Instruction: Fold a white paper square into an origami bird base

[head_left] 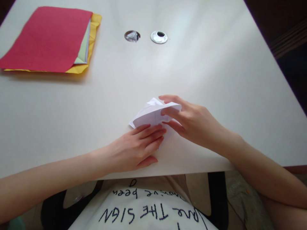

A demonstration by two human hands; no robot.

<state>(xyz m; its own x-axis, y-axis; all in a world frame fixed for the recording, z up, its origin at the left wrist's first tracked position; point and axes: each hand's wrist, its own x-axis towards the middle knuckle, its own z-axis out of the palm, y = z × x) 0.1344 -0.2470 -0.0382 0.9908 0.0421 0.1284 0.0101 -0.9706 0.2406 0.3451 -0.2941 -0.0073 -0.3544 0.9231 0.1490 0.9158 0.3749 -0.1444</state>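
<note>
Near the table's (227, 86) front edge, right hand (195, 119) grip clasps folded paper (147, 116); left hand (140, 145), released, lies against it.

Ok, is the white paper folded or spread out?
Folded: the white paper shows overlapping layers, part of it raised in the right hand, with the left hand resting on its near side.

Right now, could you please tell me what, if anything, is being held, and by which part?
Folded white paper: the right hand holds its raised right end between the fingers, while the left hand lies across its near edge.
</note>
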